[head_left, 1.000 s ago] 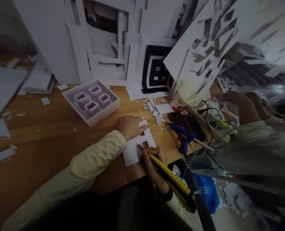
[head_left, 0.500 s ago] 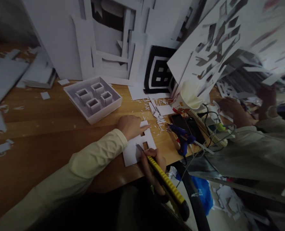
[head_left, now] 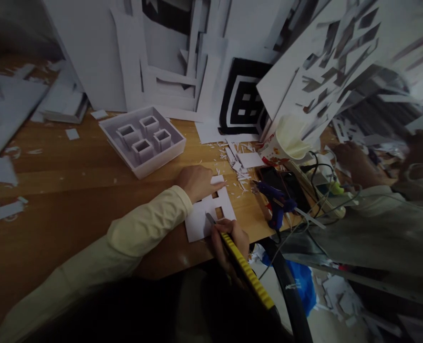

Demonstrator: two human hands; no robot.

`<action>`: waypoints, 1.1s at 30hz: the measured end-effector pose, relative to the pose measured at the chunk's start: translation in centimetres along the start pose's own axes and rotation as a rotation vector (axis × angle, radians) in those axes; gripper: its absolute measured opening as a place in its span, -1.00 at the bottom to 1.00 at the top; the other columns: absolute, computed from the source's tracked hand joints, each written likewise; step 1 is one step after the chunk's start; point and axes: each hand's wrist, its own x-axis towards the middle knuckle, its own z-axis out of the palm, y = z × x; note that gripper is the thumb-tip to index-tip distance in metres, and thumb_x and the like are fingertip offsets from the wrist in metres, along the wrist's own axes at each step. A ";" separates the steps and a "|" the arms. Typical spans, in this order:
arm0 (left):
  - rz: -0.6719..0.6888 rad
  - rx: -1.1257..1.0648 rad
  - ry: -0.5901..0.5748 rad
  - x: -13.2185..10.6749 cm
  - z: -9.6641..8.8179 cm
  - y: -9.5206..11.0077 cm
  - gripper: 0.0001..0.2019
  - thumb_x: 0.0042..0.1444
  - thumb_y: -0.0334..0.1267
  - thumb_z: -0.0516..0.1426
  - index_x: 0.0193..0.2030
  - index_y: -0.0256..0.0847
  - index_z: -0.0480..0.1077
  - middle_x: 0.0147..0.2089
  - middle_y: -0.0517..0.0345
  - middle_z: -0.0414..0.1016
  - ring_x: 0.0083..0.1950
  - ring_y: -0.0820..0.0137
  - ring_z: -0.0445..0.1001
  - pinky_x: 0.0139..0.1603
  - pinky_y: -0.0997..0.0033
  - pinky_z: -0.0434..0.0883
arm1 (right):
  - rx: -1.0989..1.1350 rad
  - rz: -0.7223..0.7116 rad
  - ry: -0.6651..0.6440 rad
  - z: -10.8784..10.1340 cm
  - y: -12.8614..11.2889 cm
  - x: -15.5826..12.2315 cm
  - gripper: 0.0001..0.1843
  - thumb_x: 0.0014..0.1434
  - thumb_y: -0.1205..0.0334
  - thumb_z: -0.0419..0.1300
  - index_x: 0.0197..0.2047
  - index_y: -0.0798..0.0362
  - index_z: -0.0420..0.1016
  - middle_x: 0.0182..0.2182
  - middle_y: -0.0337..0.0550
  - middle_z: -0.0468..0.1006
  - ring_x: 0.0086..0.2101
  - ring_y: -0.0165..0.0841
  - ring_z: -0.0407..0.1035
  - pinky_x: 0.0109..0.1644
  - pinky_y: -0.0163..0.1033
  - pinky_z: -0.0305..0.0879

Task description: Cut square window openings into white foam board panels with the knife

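A white foam board piece (head_left: 196, 226) with small rectangular cutouts lies near the table's front edge. Fingers extended, my left hand (head_left: 196, 183) rests flat across its far part. My right hand (head_left: 234, 237) is closed around a yellow utility knife (head_left: 247, 270). The knife's blade tip meets the board left of the nearest cutout; how deep it goes I cannot tell. Beyond my left hand stands a shallow white box (head_left: 163, 157) with several square tubes inside.
White offcuts (head_left: 237, 164) litter the wooden table (head_left: 100, 205). To the right are a blue glue gun (head_left: 277, 202), phones (head_left: 294, 190), a paper cup (head_left: 273, 148) and cables. Large cut-out panels (head_left: 89, 57) lean behind. Another person's hand (head_left: 350, 159) works at far right.
The whole view has shifted slightly, so the scene sits a little further right and higher. Both hands keep nearly the same places on the board, the knife still in my right.
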 end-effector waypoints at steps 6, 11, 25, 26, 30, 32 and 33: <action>-0.005 0.026 -0.002 -0.1 -0.1 0.0 -0.30 0.23 0.34 -0.02 -0.15 -0.30 0.62 -0.18 -0.23 0.66 -0.10 0.00 0.62 -0.20 0.21 0.42 | 0.057 0.022 0.009 0.0 -1.1 0.1 -0.85 0.22 0.24 0.21 -0.39 -0.05 0.35 -0.57 -0.30 0.42 -0.59 -0.42 0.27 -0.51 -0.29 0.18; -0.038 0.009 0.007 0.0 0.2 -0.1 -0.30 0.19 0.37 0.00 -0.16 -0.27 0.62 -0.18 -0.21 0.66 -0.11 0.00 0.62 -0.22 0.22 0.41 | 0.007 0.005 0.046 0.0 -1.6 -0.2 -0.88 0.20 0.29 0.23 -0.37 -0.05 0.41 -0.54 -0.29 0.49 -0.55 -0.41 0.36 -0.46 -0.31 0.25; -0.041 -0.013 0.000 0.0 0.3 -0.2 -0.33 0.16 0.39 0.02 -0.18 -0.21 0.63 -0.18 -0.16 0.66 -0.11 0.03 0.60 -0.23 0.23 0.38 | -0.062 -0.003 0.040 -0.5 -1.8 -1.1 -0.92 0.20 0.23 0.25 -0.35 -0.05 0.47 -0.48 -0.25 0.61 -0.53 -0.40 0.47 -0.46 -0.34 0.33; -0.035 -0.012 0.001 0.0 0.3 -0.2 -0.33 0.16 0.39 0.01 -0.18 -0.20 0.63 -0.18 -0.16 0.66 -0.11 0.03 0.60 -0.23 0.23 0.38 | -0.054 -0.007 0.041 -0.5 -1.8 -1.1 -0.93 0.20 0.23 0.25 -0.34 -0.04 0.47 -0.47 -0.25 0.62 -0.54 -0.40 0.47 -0.48 -0.34 0.32; -0.018 -0.009 0.003 0.0 0.2 -0.2 -0.36 0.19 0.36 0.01 -0.16 -0.17 0.64 -0.19 -0.14 0.67 -0.12 0.04 0.61 -0.23 0.25 0.38 | -0.030 -0.039 0.054 -0.6 -1.8 -0.8 -0.95 0.19 0.28 0.24 -0.33 -0.03 0.46 -0.48 -0.27 0.62 -0.57 -0.44 0.45 -0.48 -0.37 0.31; -0.020 -0.011 0.002 -0.1 0.1 -0.1 -0.37 0.19 0.35 0.02 -0.15 -0.17 0.64 -0.18 -0.13 0.67 -0.11 0.06 0.61 -0.22 0.26 0.38 | -0.026 -0.053 0.060 -0.7 -1.8 -0.7 -0.93 0.18 0.30 0.25 -0.34 -0.03 0.46 -0.47 -0.27 0.63 -0.54 -0.43 0.48 -0.46 -0.37 0.32; -0.024 -0.010 0.002 -0.1 0.0 -0.1 -0.37 0.19 0.34 0.02 -0.15 -0.17 0.64 -0.18 -0.13 0.67 -0.10 0.07 0.61 -0.21 0.27 0.38 | -0.023 -0.056 0.057 -0.7 -1.8 -0.6 -0.93 0.18 0.30 0.25 -0.34 -0.03 0.46 -0.46 -0.26 0.63 -0.53 -0.43 0.49 -0.46 -0.37 0.33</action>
